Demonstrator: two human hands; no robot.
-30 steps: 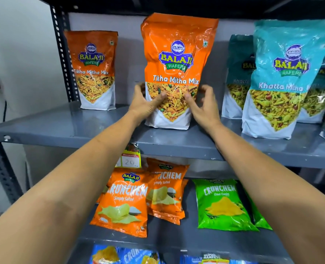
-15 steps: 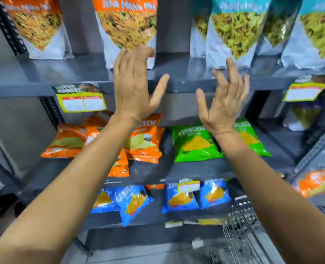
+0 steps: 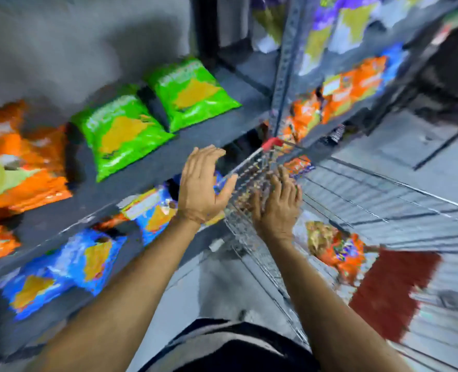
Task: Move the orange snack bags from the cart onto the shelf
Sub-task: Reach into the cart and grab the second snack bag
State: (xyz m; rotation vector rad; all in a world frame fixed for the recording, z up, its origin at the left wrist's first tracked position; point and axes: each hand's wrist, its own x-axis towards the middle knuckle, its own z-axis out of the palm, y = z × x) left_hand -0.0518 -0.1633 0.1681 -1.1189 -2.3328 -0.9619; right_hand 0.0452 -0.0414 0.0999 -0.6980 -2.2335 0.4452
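Observation:
The view is blurred by motion. A wire cart (image 3: pixel 383 200) stands at the right, with an orange snack bag (image 3: pixel 338 251) lying inside it and another small orange bag (image 3: pixel 299 165) near its far corner. My left hand (image 3: pixel 202 186) is open, fingers spread, just left of the cart's near corner. My right hand (image 3: pixel 277 204) is open too, over the cart's rim, empty. The grey shelf (image 3: pixel 147 159) runs along the left.
Green bags (image 3: pixel 123 130) and orange bags (image 3: pixel 21 162) lie on the middle shelf, blue bags (image 3: pixel 88 259) on the one below. A second rack (image 3: pixel 284 76) with orange and purple packs stands behind the cart. A red patch (image 3: pixel 391 291) shows in the cart's near part.
Both hands let go of the tall orange bag on the upper shelf, came away empty and dropped down toward the cart. The view swung down and right.

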